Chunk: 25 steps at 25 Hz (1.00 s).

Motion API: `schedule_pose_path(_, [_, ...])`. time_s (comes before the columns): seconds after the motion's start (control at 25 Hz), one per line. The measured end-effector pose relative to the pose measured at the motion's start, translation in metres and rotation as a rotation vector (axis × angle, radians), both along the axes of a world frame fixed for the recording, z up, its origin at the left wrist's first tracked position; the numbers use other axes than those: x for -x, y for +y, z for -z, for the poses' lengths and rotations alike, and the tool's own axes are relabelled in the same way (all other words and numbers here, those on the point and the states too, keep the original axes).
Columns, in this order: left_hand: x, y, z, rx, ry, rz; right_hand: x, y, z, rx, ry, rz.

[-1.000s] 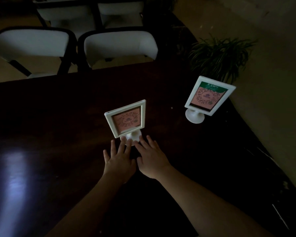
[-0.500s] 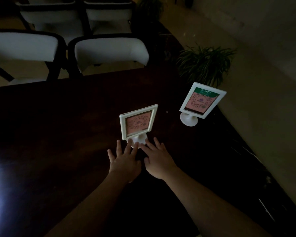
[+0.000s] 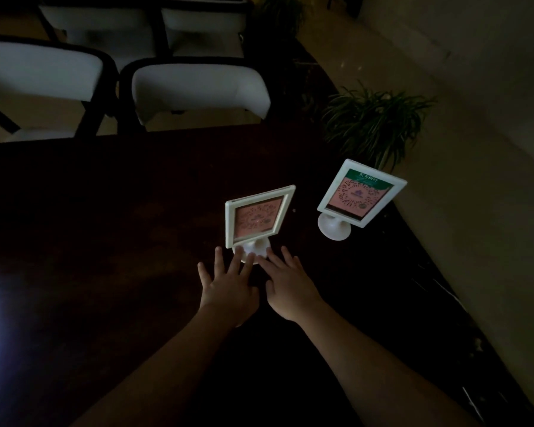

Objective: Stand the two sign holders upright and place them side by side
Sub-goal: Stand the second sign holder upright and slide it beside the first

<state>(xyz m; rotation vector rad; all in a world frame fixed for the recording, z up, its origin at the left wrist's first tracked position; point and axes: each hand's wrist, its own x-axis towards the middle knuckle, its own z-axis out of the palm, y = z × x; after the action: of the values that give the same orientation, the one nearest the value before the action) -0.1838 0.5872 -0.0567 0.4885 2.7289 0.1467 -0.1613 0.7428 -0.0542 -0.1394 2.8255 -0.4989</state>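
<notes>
Dim room, dark counter (image 3: 105, 241): our left hand (image 3: 227, 289) and right hand (image 3: 289, 289) lie flat and open, gripping nothing, fingertips touching the round foot of the near sign holder (image 3: 257, 217), upright, with the far sign holder (image 3: 359, 197) well apart to its right; light, stiff, tippy plastic, best pushed at the base

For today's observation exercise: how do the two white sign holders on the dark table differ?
The near sign holder has both hands at its round base, left hand and right hand; the far sign holder stands untouched. The far one's card has a green top band; the near one's shows only pink. Both stand upright, white-framed, on round bases.
</notes>
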Motion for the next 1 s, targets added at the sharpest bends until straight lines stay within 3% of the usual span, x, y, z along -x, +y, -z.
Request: schedule_pose_path(1.0, [0.017,0.106,0.005,-0.022,-0.022,-0.119,0.033,0.112,0.009,-0.008,0.005,-0.15])
